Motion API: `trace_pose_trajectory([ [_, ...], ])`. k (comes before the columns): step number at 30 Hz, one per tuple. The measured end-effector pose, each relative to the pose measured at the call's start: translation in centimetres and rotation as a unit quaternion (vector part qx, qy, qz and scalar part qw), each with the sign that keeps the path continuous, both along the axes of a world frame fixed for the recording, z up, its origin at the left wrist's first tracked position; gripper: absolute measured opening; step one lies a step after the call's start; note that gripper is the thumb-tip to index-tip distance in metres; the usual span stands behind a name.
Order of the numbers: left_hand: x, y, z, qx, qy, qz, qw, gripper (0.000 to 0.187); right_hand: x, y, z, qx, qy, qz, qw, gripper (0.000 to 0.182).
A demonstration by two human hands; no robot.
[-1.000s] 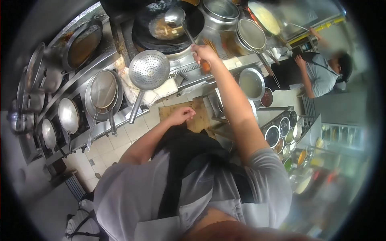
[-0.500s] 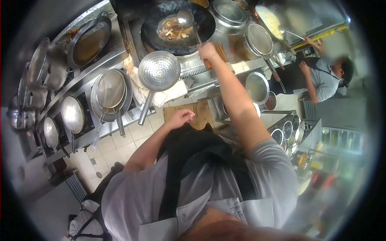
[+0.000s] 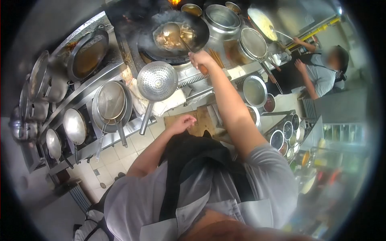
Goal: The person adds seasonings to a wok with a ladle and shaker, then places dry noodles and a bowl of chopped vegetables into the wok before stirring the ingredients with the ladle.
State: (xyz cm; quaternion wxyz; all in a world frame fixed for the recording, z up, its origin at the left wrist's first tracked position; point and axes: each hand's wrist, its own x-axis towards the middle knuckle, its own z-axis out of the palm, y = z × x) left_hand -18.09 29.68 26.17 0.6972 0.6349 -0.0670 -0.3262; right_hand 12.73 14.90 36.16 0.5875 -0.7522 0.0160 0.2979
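Gripping ladle (image 3: 173,33), right hand (image 3: 201,60) by wok rim (image 3: 204,39); left hand (image 3: 185,123) empty, loosely curled, midair.

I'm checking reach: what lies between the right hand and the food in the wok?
In the head view, the ladle's shaft bridges the right hand and the food, over the wok's dark wall.

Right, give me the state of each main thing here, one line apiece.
Right hand: closed on the ladle
Left hand: empty, fingers loosely bent
Ladle: held, bowl at the food
Wok: steaming or smoking, food in it
Skimmer: unheld
Flame: lit
Co-worker's pan: pale yellow food in it
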Motion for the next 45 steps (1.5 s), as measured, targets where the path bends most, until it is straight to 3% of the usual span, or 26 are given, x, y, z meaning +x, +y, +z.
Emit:
trace_pose_trajectory([
  [2, 0.4, -0.1, 0.4, 0.030, -0.031, -0.029, 0.999, 0.024, 1.4, 0.1, -2.7, -0.062, -0.037, -0.032, 0.997, 0.044],
  [3, 0.6, -0.3, 0.5, 0.032, -0.035, -0.032, 0.998, 0.024, 0.4, 0.8, -1.7, -0.197, -0.163, -0.026, 0.966, 0.042],
  [4, 0.6, -0.6, 0.6, 0.030, -0.043, -0.034, 0.998, 0.024, -1.4, 1.5, -0.3, -0.325, -0.281, -0.020, 0.903, 0.042],
  [5, 0.5, -0.8, 0.7, 0.029, -0.050, -0.036, 0.998, 0.025, -2.2, 1.7, 0.7, -0.330, -0.211, -0.038, 0.919, 0.043],
  [8, 0.6, -1.1, 0.4, 0.019, -0.035, -0.026, 0.999, 0.025, -4.5, -0.9, 1.9, -0.293, -0.288, -0.063, 0.910, 0.045],
  [9, 0.6, -1.2, 0.5, 0.018, -0.040, -0.025, 0.999, 0.026, -6.5, -1.0, 6.8, -0.179, -0.099, -0.077, 0.976, 0.043],
  [10, 0.8, -1.2, 0.8, 0.019, -0.040, -0.029, 0.999, 0.026, -6.0, -1.4, 5.9, -0.178, -0.097, -0.080, 0.976, 0.043],
  [12, 0.5, -1.5, 0.8, 0.045, -0.085, -0.062, 0.993, 0.026, -5.7, -2.3, 4.0, -0.316, -0.331, -0.039, 0.888, 0.040],
  [14, 0.4, -2.4, 0.0, 0.035, -0.097, -0.082, 0.991, 0.026, -5.7, -2.6, 4.1, -0.319, -0.308, -0.057, 0.895, 0.039],
  [16, 0.9, -3.2, 0.4, 0.022, -0.110, -0.099, 0.989, 0.025, -5.3, -3.6, 2.5, -0.215, -0.212, -0.073, 0.950, 0.038],
  [17, 1.0, -3.6, 0.9, 0.037, -0.098, -0.105, 0.989, 0.025, -5.3, -4.2, 0.2, -0.264, -0.350, -0.068, 0.896, 0.034],
  [18, 0.9, -4.1, 1.3, 0.052, -0.085, -0.113, 0.989, 0.025, -6.2, -5.0, 0.8, -0.265, -0.348, -0.075, 0.896, 0.034],
  [19, 1.1, -4.7, 1.4, 0.054, -0.089, -0.120, 0.987, 0.025, -7.5, -5.8, 2.8, -0.118, -0.211, -0.116, 0.963, 0.034],
  [20, 1.2, -5.3, 1.5, 0.044, -0.089, -0.119, 0.988, 0.025, -9.1, -6.5, 4.9, 0.037, -0.065, -0.152, 0.986, 0.033],
  [24, 0.9, -7.9, 2.2, 0.048, -0.081, -0.136, 0.986, 0.025, -17.8, -13.2, 9.7, 0.179, -0.051, -0.153, 0.970, 0.031],
  [28, -0.2, -11.3, 3.3, 0.042, -0.090, -0.195, 0.976, 0.025, -29.7, -22.4, 13.7, 0.294, 0.015, -0.253, 0.921, 0.032],
  [32, -2.3, -15.5, 2.5, 0.024, -0.037, -0.245, 0.968, 0.024, -42.0, -31.6, 15.0, 0.351, -0.024, -0.400, 0.846, 0.030],
  [34, -3.3, -18.1, 2.0, 0.072, -0.057, -0.272, 0.958, 0.024, -46.8, -36.2, 14.4, 0.264, -0.072, -0.473, 0.838, 0.027],
  [38, -6.0, -24.7, 3.3, 0.044, -0.070, -0.339, 0.937, 0.023, -51.5, -44.6, 12.2, -0.067, -0.126, -0.580, 0.802, 0.030],
  [40, -7.7, -28.7, 5.4, 0.045, -0.097, -0.369, 0.923, 0.023, -52.7, -49.8, 9.8, -0.115, -0.101, -0.616, 0.773, 0.031],
  [43, -9.8, -35.2, 7.7, 0.052, -0.170, -0.406, 0.896, 0.023, -54.1, -56.9, 6.5, -0.254, -0.100, -0.579, 0.769, 0.036],
  [45, -11.0, -39.2, 7.8, 0.062, -0.213, -0.423, 0.879, 0.024, -54.4, -61.6, 2.4, -0.280, -0.076, -0.558, 0.778, 0.039],
])
